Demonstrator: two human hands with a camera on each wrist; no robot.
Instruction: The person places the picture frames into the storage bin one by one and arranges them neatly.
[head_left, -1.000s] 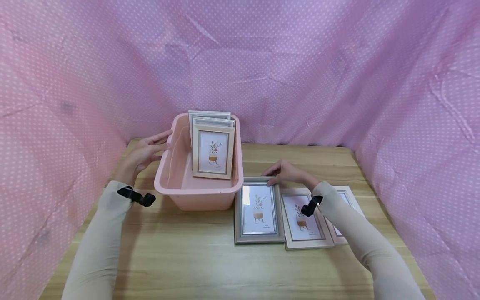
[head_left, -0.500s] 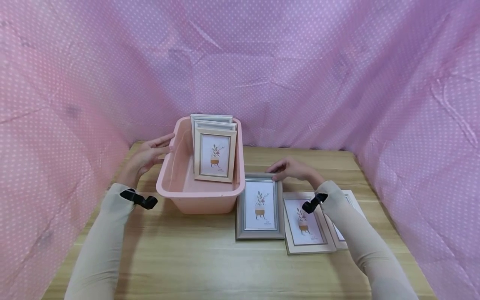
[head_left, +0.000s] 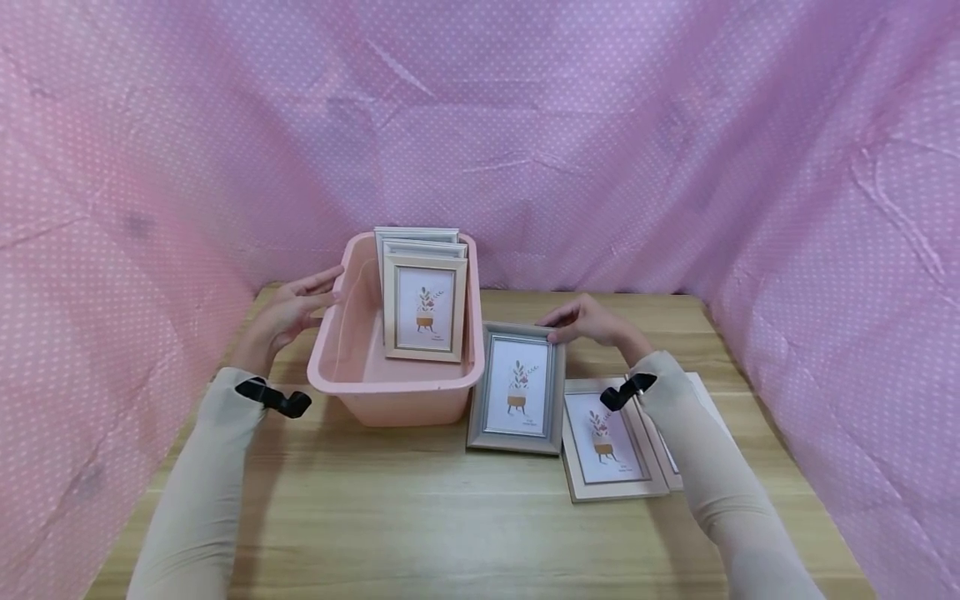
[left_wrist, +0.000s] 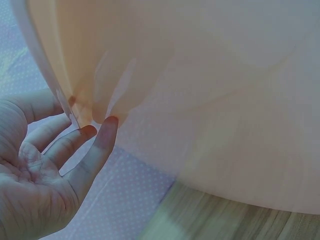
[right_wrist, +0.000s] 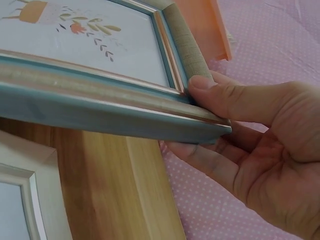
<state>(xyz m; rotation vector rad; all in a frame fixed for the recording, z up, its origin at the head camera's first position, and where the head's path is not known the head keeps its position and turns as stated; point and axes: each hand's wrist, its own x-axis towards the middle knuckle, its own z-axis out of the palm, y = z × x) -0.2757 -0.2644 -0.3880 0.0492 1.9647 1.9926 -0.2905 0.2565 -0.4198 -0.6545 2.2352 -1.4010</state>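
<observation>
My left hand point(head_left: 288, 312) is at the left rim of a pink plastic tub point(head_left: 408, 400); in the left wrist view its fingers point(left_wrist: 102, 137) touch the wall around the rim. Inside the tub, a cream picture frame point(head_left: 459, 308) stands in front of white frames point(head_left: 420, 233). Right of the tub, my right hand point(head_left: 588, 321) pinches the top right corner of a grey-brown picture frame point(head_left: 517, 446), tilted with its top edge raised. The right wrist view shows the thumb on the front of this frame point(right_wrist: 192, 57), fingers beneath.
Another cream frame point(head_left: 573, 454) lies flat on the wooden table point(head_left: 390, 533), to the right. Beside it, a further pale frame point(head_left: 708, 396) is partly covered by the right forearm. Pink dotted cloth point(head_left: 525, 125) hangs around the table.
My right hand has moved up and away, raising the top of the grey-brown frame, which has also slid toward the back. The left hand and the tub stay about where they were.
</observation>
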